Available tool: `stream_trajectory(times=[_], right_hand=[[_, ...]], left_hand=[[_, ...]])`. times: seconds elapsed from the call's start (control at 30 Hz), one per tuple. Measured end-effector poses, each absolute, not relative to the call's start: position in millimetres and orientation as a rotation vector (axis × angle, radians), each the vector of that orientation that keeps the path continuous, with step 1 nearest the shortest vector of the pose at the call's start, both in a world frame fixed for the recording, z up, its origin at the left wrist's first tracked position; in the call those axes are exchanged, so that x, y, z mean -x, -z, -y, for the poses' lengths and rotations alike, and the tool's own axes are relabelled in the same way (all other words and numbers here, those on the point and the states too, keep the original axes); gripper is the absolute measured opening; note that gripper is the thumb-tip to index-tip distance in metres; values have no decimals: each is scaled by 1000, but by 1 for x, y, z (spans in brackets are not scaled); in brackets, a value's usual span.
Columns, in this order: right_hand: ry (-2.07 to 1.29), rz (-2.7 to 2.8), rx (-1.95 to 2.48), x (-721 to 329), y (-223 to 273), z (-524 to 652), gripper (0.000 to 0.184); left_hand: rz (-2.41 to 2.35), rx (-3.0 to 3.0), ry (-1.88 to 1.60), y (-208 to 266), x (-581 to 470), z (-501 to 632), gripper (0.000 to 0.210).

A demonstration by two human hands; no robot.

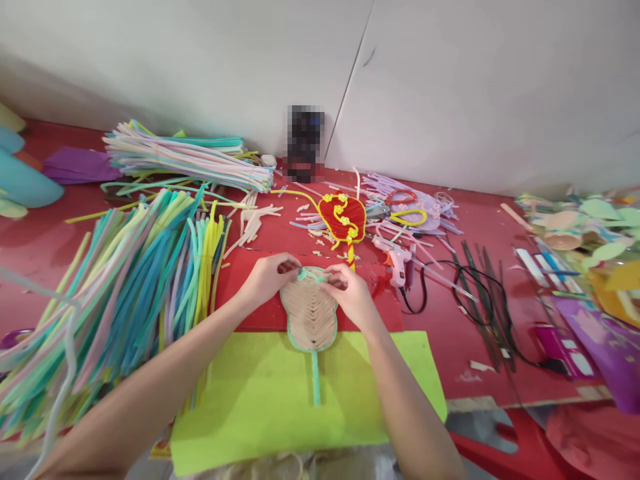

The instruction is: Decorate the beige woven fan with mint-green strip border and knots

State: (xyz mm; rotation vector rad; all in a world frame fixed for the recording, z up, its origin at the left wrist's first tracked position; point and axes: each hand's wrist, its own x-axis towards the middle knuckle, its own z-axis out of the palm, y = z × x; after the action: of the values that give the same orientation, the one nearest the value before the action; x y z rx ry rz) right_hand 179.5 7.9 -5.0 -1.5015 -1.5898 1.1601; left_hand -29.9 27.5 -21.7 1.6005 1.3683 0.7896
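Note:
A small beige fan (311,312) made of pipe cleaners, with a mint green edge and a green handle (315,379), lies in front of me with its handle toward me. My left hand (273,275) pinches at its upper left edge. My right hand (350,293) has thumb and fingers closed at the upper right edge. Between the fingertips, a mint green piece (313,273) sits along the fan's top; its exact shape is too small to tell. Under the handle is a lime green sheet (250,400). Just beyond the hands lies a red fan (343,219) with yellow trim and flowers.
Bundles of coloured pipe cleaners (135,287) crowd the left, with another bundle (190,159) behind. A pink glue gun (399,263) with a black cord, yellow-handled scissors (407,217) and purple stems (390,187) lie right of the red fan. Paper pieces (600,220) fill the far right.

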Motion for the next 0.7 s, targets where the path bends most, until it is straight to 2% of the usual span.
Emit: stream_trajectory(times=[0.13, 0.27, 0.53, 0.7], right_hand=[[-890, 1673, 1486, -182, 0, -1, 24], [-794, 1656, 1554, -194, -3, 16, 13], [-1218, 1340, 1686, -205, 6, 54, 23], [-1245, 1299, 1622, -197, 14, 57, 22]], left_hand=[[-1391, -1619, -772, 20, 30, -27, 17], [-1497, -1710, -809, 7, 39, -26, 20], [-1501, -1652, -706, 11, 48, -15, 22], [-1447, -1615, -731, 17, 42, -9, 26]])
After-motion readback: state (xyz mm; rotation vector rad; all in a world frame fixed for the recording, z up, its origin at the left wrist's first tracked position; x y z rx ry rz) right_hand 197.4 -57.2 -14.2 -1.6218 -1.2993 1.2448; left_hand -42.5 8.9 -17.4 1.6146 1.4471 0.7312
